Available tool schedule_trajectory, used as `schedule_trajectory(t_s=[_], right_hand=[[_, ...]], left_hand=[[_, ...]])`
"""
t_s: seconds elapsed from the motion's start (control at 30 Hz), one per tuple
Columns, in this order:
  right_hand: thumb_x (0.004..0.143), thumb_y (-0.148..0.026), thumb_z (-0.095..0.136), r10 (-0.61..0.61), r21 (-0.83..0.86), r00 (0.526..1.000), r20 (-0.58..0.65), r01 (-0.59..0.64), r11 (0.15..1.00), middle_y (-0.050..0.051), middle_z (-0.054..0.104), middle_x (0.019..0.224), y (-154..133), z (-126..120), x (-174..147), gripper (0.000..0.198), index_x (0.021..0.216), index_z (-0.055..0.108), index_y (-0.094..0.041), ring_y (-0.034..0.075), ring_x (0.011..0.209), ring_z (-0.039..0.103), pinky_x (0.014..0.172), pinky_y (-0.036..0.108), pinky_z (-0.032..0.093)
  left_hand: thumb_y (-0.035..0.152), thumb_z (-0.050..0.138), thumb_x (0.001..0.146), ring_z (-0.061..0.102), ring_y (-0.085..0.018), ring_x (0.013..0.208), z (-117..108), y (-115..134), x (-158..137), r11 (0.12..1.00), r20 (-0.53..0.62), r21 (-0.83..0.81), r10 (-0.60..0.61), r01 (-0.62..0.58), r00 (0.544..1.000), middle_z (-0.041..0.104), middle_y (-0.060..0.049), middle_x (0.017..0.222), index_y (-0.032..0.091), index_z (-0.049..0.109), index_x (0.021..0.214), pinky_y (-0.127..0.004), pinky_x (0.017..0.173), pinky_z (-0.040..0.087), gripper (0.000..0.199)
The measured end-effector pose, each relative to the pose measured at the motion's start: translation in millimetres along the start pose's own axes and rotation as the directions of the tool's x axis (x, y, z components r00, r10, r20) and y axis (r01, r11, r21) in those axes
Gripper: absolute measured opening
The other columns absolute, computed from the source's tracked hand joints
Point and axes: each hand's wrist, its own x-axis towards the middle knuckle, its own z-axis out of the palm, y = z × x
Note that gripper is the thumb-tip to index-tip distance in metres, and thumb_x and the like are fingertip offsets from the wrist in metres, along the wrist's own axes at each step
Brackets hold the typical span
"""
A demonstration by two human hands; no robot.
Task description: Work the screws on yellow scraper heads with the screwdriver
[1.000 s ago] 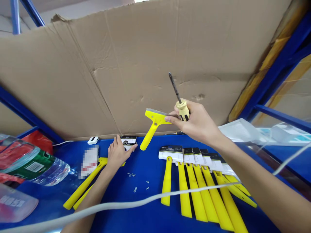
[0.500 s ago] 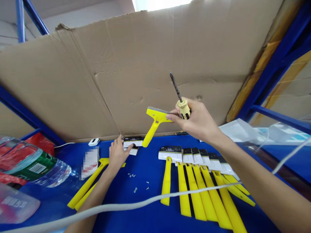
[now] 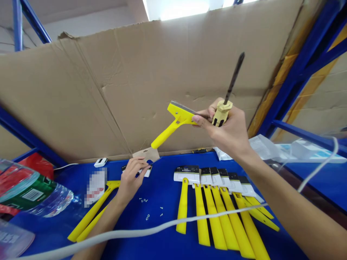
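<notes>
In my right hand (image 3: 230,124) are a yellow scraper (image 3: 179,117), pinched at one end of its metal-edged head, and a screwdriver (image 3: 234,77) with a pale handle, its shaft pointing up. The scraper's handle slants down to the left. My left hand (image 3: 132,177) is closed on a folded cardboard sleeve (image 3: 148,155), whose plain brown side and hang hole show. Under that hand, another sleeve lies partly hidden on the blue surface. Small screws and nuts (image 3: 143,200) lie loose nearby. Left of them, yellow scrapers (image 3: 92,213) are partly covered by my left forearm.
Several scrapers with card sleeves (image 3: 214,213) lie in a row at right. A white cable (image 3: 141,231) crosses the foreground. A water bottle (image 3: 35,191) lies at left. Behind stands a cardboard wall (image 3: 162,72); a second screwdriver (image 3: 199,151) rests at its foot.
My left hand has lifted a card sleeve and turned its brown side into view. My right hand has moved right, the scraper tilting and the screwdriver now leaning right.
</notes>
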Motion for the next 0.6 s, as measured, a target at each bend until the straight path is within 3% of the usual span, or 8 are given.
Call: schedule_trajectory(t_s=[0.07, 0.17, 0.33, 0.6], right_hand=[[0.086, -0.040, 0.085, -0.012, 0.040, 1.000, -0.007, 0.012, 0.999, 0.005, 0.078, 0.093, 1, -1, 0, 0.039, 0.079, 0.049, -0.026, 0.028, 0.092, 0.075, 0.083, 0.048, 0.062], [0.084, -0.044, 0.087, -0.021, 0.039, 0.997, 0.069, 0.018, 0.999, 0.004, 0.078, 0.090, 2, 1, -1, 0.041, 0.078, 0.051, -0.026, 0.028, 0.090, 0.075, 0.083, 0.048, 0.061], [0.087, -0.047, 0.085, -0.005, 0.042, 0.982, 0.189, -0.003, 0.999, 0.004, 0.077, 0.091, 2, 3, -4, 0.044, 0.078, 0.048, -0.025, 0.028, 0.092, 0.075, 0.084, 0.047, 0.058], [0.088, -0.042, 0.083, 0.006, 0.022, 0.968, 0.249, -0.012, 1.000, 0.003, 0.072, 0.084, 2, 3, -6, 0.040, 0.078, 0.048, -0.026, 0.028, 0.092, 0.073, 0.078, 0.043, 0.055]], left_hand=[[0.004, 0.063, 0.097, 0.070, -0.026, 0.123, 0, 9, 3, 0.991, 0.028, -0.045, 0.126, -0.125, 0.992, 0.078, -0.009, 0.108, 0.022, 0.071, 0.104, -0.046, 0.103, 0.058, 0.021], [-0.003, 0.060, 0.095, 0.066, -0.029, 0.134, -1, 21, 4, 0.980, 0.003, -0.066, 0.187, -0.186, 0.982, 0.075, -0.012, 0.128, 0.024, 0.072, 0.112, -0.052, 0.104, 0.058, 0.035], [0.001, 0.067, 0.093, 0.065, -0.032, 0.135, -1, 32, 3, 0.985, -0.013, -0.104, 0.139, -0.139, 0.990, 0.074, -0.011, 0.127, 0.027, 0.073, 0.112, -0.056, 0.104, 0.059, 0.032], [0.004, 0.069, 0.094, 0.066, -0.031, 0.133, 2, 40, 1, 0.991, -0.032, -0.119, 0.060, -0.063, 0.998, 0.067, -0.015, 0.137, 0.023, 0.072, 0.112, -0.056, 0.104, 0.060, 0.027]])
